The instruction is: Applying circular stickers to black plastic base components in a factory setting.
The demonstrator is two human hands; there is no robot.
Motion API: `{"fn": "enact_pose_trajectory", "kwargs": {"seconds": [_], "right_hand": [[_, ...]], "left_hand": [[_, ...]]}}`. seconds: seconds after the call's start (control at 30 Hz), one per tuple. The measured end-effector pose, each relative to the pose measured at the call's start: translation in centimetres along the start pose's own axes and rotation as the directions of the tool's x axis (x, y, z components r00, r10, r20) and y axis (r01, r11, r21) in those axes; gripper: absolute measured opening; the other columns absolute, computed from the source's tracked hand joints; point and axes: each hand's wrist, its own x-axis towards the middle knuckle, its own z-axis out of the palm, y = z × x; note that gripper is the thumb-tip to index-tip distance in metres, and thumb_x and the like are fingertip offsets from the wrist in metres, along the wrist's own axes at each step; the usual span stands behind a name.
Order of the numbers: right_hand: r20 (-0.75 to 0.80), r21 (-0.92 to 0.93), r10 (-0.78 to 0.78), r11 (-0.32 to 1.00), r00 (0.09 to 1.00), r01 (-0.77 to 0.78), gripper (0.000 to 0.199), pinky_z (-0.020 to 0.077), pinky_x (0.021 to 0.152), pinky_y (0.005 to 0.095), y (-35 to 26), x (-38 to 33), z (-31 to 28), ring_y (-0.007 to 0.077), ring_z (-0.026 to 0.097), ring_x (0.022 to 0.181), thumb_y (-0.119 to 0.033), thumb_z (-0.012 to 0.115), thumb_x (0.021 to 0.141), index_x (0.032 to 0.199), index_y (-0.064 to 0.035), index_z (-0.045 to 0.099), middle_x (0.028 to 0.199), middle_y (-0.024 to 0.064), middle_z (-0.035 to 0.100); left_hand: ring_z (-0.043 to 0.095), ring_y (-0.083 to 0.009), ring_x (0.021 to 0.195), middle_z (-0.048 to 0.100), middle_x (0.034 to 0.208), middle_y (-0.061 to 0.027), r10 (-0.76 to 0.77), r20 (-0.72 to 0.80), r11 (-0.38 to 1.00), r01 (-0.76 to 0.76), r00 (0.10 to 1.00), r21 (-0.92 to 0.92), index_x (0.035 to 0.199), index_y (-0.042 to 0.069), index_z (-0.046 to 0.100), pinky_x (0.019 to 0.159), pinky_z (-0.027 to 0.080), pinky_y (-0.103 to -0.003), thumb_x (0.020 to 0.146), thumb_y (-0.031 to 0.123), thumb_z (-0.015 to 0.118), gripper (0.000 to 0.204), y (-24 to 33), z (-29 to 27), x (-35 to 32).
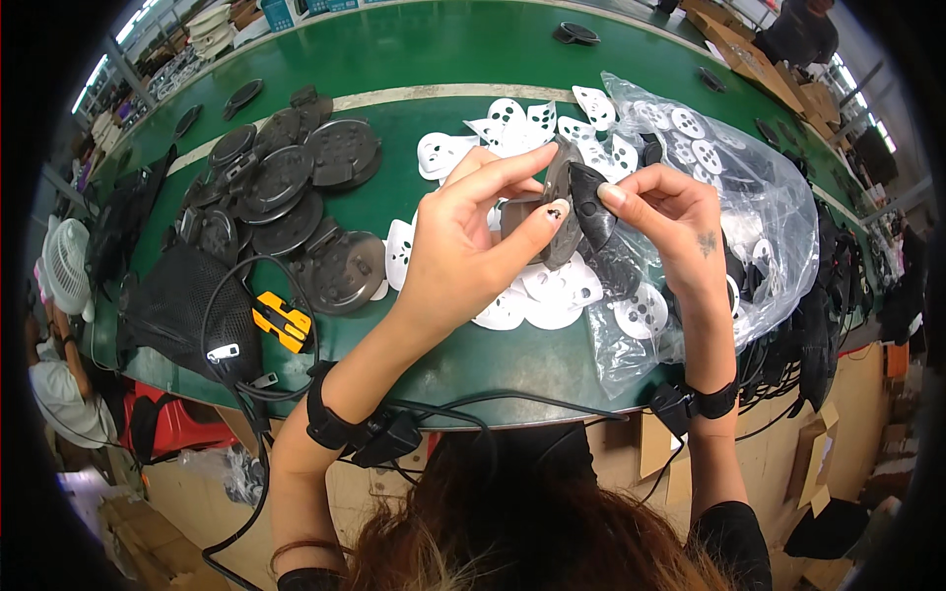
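Note:
My left hand (458, 246) grips a dark grey, round plastic part (562, 236), seen nearly edge-on, its thumb on the near face and fingers behind. With thumb and fingertips my right hand (675, 217) pinches a glossy black, thin curved piece (591, 207) beside the round part. Whether the two pieces are joined I cannot tell. Beneath my hands lie loose white pieces (547, 291) with dark holes. A clear plastic bag (778, 197) with more such pieces spreads near my right hand.
Several black round parts (281, 182) are heaped at the left on the green table (424, 59). Nearer stand a black mesh pouch (187, 305) and a yellow-and-black tool (283, 321). Black cables (503, 396) run along the front edge. A person (74, 394) is at the far left.

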Motion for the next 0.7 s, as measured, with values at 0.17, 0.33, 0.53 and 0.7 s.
{"fn": "enact_pose_trajectory", "kwargs": {"seconds": [0.17,0.33,0.53,0.7], "right_hand": [[0.01,-0.039,0.012,0.999,1.0,-0.012,0.013,0.0431,0.063,0.0183,0.0,-0.1,0.3,0.0053,0.054,0.066,-0.011,0.07,0.076,0.075,0.0004,0.063,0.071,0.0012,0.06],[-0.026,-0.041,0.002,0.999,1.0,-0.003,0.015,0.0447,0.062,0.0182,0.1,-0.4,1.0,0.006,0.056,0.067,-0.012,0.071,0.075,0.076,0.0013,0.063,0.072,0.0024,0.061],[-0.121,-0.175,-0.08,0.983,0.989,0.058,0.04,0.051,0.068,0.0268,0.0,-1.1,2.2,0.0134,0.061,0.071,-0.024,0.078,0.067,0.089,0.005,0.062,0.078,0.0096,0.063],[-0.103,-0.473,-0.267,0.861,0.958,0.189,0.063,0.0514,0.072,0.0321,1.1,-1.1,2.9,0.0218,0.06,0.086,-0.035,0.08,0.061,0.101,0.0065,0.056,0.089,0.0129,0.059]], "left_hand": [[0.05,-0.0124,0.088,0.05,0.092,-0.0064,-0.007,0.009,1.0,0.007,1.0,-0.002,0.115,-0.002,0.055,0.081,0.041,-0.025,0.076,-0.001,0.064,0.041,-0.3,-0.2,0.1],[0.049,-0.0124,0.089,0.049,0.092,-0.0061,-0.009,0.011,1.0,0.009,1.0,-0.02,0.116,-0.004,0.053,0.085,0.041,-0.026,0.077,-0.002,0.062,0.04,-0.3,-0.4,0.1],[0.047,-0.0118,0.092,0.047,0.094,-0.005,-0.036,0.021,0.984,0.039,0.999,-0.176,0.119,-0.006,0.05,0.087,0.039,-0.026,0.078,-0.003,0.061,0.043,-0.4,-0.3,0.1],[0.046,-0.0115,0.094,0.046,0.095,-0.005,-0.044,0.077,0.978,0.059,0.996,-0.202,0.121,-0.005,0.049,0.088,0.038,-0.026,0.081,0.002,0.06,0.042,-1.1,-0.2,-0.2]]}}
